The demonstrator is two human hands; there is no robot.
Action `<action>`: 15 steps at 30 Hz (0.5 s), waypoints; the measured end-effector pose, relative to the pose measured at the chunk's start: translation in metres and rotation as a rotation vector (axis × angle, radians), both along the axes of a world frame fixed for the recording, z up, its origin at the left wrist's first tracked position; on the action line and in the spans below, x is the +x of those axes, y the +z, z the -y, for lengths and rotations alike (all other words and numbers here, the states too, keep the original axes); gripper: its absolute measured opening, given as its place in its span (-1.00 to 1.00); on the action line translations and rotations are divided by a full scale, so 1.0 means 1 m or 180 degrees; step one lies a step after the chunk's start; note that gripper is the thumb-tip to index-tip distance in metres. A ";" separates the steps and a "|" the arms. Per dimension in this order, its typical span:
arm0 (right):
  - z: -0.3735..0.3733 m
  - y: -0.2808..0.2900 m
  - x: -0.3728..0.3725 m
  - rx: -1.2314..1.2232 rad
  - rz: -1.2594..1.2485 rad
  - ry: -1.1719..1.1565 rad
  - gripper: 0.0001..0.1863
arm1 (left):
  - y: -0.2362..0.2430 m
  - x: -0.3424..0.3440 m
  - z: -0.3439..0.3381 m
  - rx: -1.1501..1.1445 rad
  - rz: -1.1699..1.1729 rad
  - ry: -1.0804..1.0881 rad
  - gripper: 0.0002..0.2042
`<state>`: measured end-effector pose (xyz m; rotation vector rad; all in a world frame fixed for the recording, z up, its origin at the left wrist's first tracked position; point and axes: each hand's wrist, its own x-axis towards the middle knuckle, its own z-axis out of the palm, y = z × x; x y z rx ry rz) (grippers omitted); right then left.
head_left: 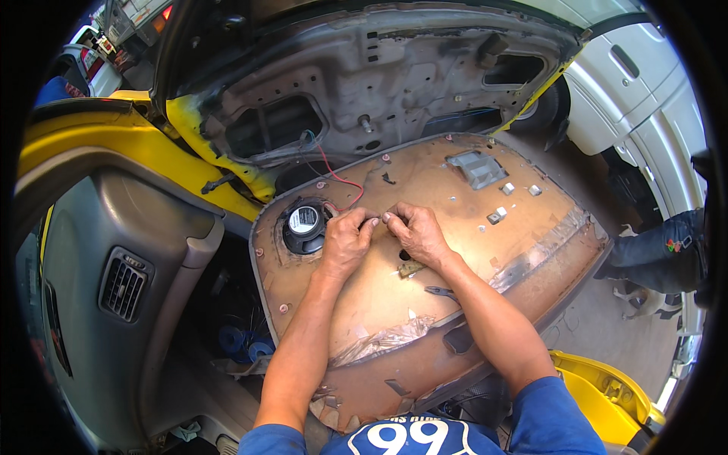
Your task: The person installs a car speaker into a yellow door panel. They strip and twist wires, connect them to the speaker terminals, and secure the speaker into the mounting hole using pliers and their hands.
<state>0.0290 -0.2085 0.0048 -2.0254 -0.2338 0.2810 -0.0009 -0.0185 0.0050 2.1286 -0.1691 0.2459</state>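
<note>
My left hand (pixel 349 241) and my right hand (pixel 417 233) meet above a car door's brown inner panel (pixel 364 292), with thumbs and fingertips pinched close together. Something small and dark is between them, too small to make out. Beside my left hand a round black speaker (pixel 305 226) with a white label is set in the panel. A red wire (pixel 331 168) runs from the bare metal door (pixel 364 83) down toward the speaker. Under my right forearm lie pliers (pixel 441 292), partly covered, and a small yellowish piece (pixel 410 268) sits near a hole.
On the panel's right half are several pale clips (pixel 497 215) and a grey patch (pixel 479 168). To the left is the grey dashboard (pixel 140 220) with an air vent. A person's leg in jeans (pixel 656 254) stands at right, near a silver vehicle (pixel 637 98).
</note>
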 end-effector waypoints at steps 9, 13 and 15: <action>0.002 -0.002 0.005 0.0045 -0.0236 0.0179 -0.61 | 0.001 0.000 0.002 0.0137 0.0199 -0.0120 -0.89; 0.003 -0.003 0.007 0.0479 -0.0592 0.0086 -0.67 | 0.002 0.001 0.002 0.0049 0.0115 -0.0066 -0.88; 0.004 -0.003 0.003 0.0824 -0.0237 0.0013 -0.75 | 0.004 0.001 0.000 -0.0018 0.0068 -0.0068 -0.87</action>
